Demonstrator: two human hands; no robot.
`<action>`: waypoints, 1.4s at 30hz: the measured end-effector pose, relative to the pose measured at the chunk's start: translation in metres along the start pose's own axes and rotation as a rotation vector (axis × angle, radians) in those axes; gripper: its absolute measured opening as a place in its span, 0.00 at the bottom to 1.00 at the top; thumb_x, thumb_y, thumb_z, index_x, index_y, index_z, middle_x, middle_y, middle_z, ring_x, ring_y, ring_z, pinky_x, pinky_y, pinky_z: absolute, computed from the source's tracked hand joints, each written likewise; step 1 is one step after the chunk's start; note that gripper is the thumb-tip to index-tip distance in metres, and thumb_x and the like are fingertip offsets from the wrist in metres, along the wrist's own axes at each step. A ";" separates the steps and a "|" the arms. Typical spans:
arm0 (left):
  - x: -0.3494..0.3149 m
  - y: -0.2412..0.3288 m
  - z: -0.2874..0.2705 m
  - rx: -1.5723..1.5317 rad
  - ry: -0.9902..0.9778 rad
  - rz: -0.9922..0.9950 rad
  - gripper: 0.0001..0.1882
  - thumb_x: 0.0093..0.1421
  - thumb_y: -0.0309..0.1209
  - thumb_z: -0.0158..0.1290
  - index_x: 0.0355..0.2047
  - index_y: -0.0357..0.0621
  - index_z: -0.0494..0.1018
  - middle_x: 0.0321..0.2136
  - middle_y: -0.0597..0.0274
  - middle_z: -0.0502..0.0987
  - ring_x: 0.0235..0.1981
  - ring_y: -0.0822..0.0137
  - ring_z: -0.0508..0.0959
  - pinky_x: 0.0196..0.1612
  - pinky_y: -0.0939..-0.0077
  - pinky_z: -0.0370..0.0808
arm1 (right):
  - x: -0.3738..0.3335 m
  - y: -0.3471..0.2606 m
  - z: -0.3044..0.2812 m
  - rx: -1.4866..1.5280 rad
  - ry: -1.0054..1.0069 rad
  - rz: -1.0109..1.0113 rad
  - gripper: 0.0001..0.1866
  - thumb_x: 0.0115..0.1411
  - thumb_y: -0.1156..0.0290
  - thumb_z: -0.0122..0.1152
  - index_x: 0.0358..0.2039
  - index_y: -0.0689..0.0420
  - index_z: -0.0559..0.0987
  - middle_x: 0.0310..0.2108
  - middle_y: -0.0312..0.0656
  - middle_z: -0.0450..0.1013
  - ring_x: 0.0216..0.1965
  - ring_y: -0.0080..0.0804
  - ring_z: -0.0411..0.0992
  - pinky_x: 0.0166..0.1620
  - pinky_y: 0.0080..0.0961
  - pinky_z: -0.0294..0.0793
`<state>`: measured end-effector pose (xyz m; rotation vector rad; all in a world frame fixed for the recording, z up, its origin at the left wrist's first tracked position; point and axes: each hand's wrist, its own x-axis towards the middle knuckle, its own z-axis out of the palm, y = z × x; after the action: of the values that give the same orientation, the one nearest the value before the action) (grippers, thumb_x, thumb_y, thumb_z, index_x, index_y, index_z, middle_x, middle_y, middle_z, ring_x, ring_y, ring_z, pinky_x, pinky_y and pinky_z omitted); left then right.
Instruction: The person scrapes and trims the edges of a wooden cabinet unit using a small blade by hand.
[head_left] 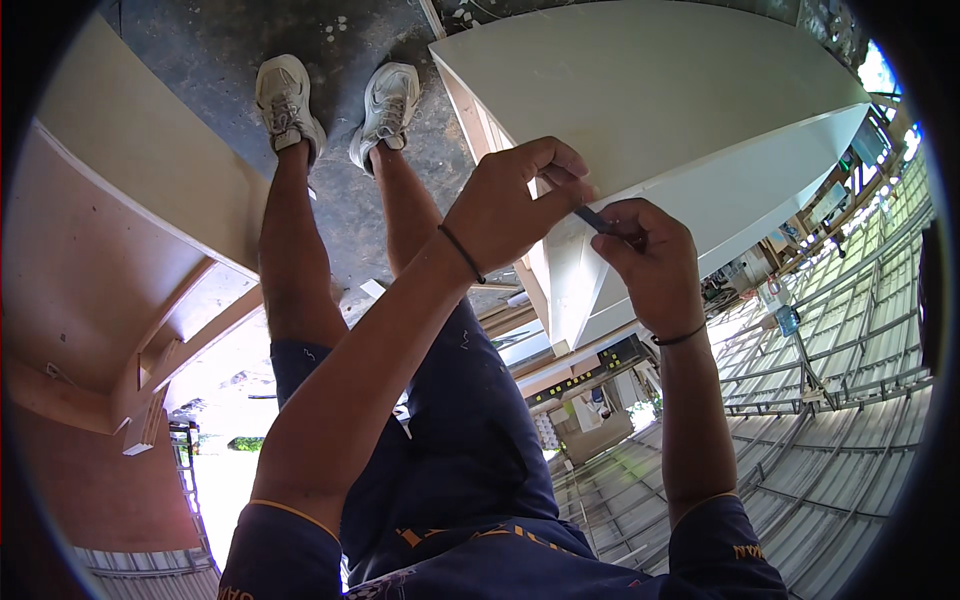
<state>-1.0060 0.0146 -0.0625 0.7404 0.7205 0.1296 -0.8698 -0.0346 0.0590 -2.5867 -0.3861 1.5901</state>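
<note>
In front of me, my left hand (515,200) and my right hand (650,255) come close together over the edge of a white panel (650,100). Between their fingertips is a small dark flat strip (590,217); its exact kind is too small to make out. The thumb and fingers of my right hand pinch one end of it. At the other end, my left hand's thumb and fingertips close on the strip. My fingers cover part of it. Both wrists wear a thin dark band.
The white panel's curved body, with a pale wooden frame edge (535,285), stands at my right. To my left is another curved pale piece (150,150) with wooden ribs. My shoes (285,100) stand on a stained dark floor (225,60) with scraps on it.
</note>
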 end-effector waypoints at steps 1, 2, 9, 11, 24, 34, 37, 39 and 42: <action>-0.002 0.000 -0.001 0.031 0.009 0.059 0.11 0.55 0.31 0.59 0.36 0.38 0.75 0.30 0.63 0.78 0.37 0.72 0.77 0.44 0.78 0.73 | 0.001 0.001 -0.001 -0.046 0.018 0.010 0.07 0.50 0.80 0.61 0.31 0.63 0.76 0.25 0.39 0.74 0.28 0.20 0.72 0.34 0.19 0.71; -0.002 -0.001 -0.001 0.062 0.019 0.119 0.12 0.55 0.31 0.59 0.37 0.38 0.75 0.30 0.63 0.78 0.37 0.72 0.77 0.45 0.77 0.73 | 0.001 0.001 -0.001 -0.047 0.019 0.010 0.07 0.50 0.80 0.61 0.31 0.63 0.76 0.25 0.39 0.74 0.28 0.20 0.72 0.34 0.19 0.71; 0.001 -0.002 -0.007 0.110 -0.078 0.134 0.11 0.54 0.30 0.60 0.36 0.39 0.76 0.31 0.62 0.78 0.37 0.72 0.77 0.46 0.76 0.72 | 0.001 0.003 0.000 0.029 0.012 0.033 0.06 0.52 0.79 0.62 0.32 0.63 0.76 0.25 0.38 0.74 0.29 0.21 0.73 0.35 0.18 0.70; 0.001 -0.003 -0.011 0.086 -0.111 0.134 0.10 0.52 0.28 0.60 0.35 0.41 0.77 0.31 0.62 0.79 0.37 0.71 0.77 0.45 0.75 0.73 | 0.001 0.005 0.001 0.058 0.019 0.029 0.06 0.52 0.79 0.62 0.32 0.63 0.76 0.24 0.38 0.75 0.29 0.21 0.73 0.35 0.18 0.70; 0.010 -0.004 -0.016 0.331 -0.096 0.258 0.14 0.51 0.33 0.61 0.39 0.45 0.77 0.40 0.59 0.76 0.45 0.64 0.75 0.51 0.70 0.71 | -0.011 -0.004 0.018 -0.455 0.154 -0.342 0.04 0.52 0.77 0.59 0.30 0.61 0.76 0.25 0.44 0.73 0.24 0.40 0.73 0.29 0.32 0.72; 0.011 -0.025 -0.014 0.391 -0.086 0.014 0.32 0.57 0.52 0.54 0.51 0.37 0.70 0.53 0.51 0.71 0.58 0.57 0.67 0.62 0.63 0.57 | -0.012 -0.001 0.027 -0.435 0.193 -0.367 0.03 0.52 0.78 0.57 0.29 0.61 0.75 0.24 0.45 0.72 0.20 0.40 0.72 0.26 0.33 0.71; 0.010 -0.022 -0.014 0.359 -0.129 -0.045 0.34 0.57 0.54 0.53 0.52 0.37 0.69 0.53 0.51 0.71 0.58 0.57 0.68 0.65 0.61 0.51 | -0.013 -0.002 0.028 -0.438 0.188 -0.365 0.03 0.52 0.78 0.57 0.29 0.62 0.74 0.24 0.45 0.72 0.19 0.40 0.72 0.25 0.33 0.71; 0.009 -0.022 -0.015 0.374 -0.124 -0.046 0.35 0.56 0.55 0.53 0.52 0.37 0.69 0.53 0.51 0.71 0.57 0.58 0.68 0.66 0.60 0.47 | -0.013 -0.003 0.030 -0.434 0.185 -0.346 0.03 0.52 0.78 0.57 0.29 0.62 0.74 0.24 0.45 0.72 0.19 0.40 0.72 0.25 0.33 0.71; 0.008 -0.020 -0.016 0.404 -0.154 -0.061 0.37 0.55 0.57 0.53 0.53 0.38 0.69 0.53 0.52 0.72 0.58 0.58 0.68 0.67 0.56 0.43 | -0.014 -0.004 0.031 -0.436 0.169 -0.331 0.03 0.52 0.77 0.56 0.29 0.62 0.74 0.25 0.46 0.72 0.20 0.41 0.72 0.26 0.34 0.70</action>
<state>-1.0127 0.0124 -0.0883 1.0993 0.6267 -0.1322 -0.9040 -0.0366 0.0576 -2.7270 -1.1894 1.2756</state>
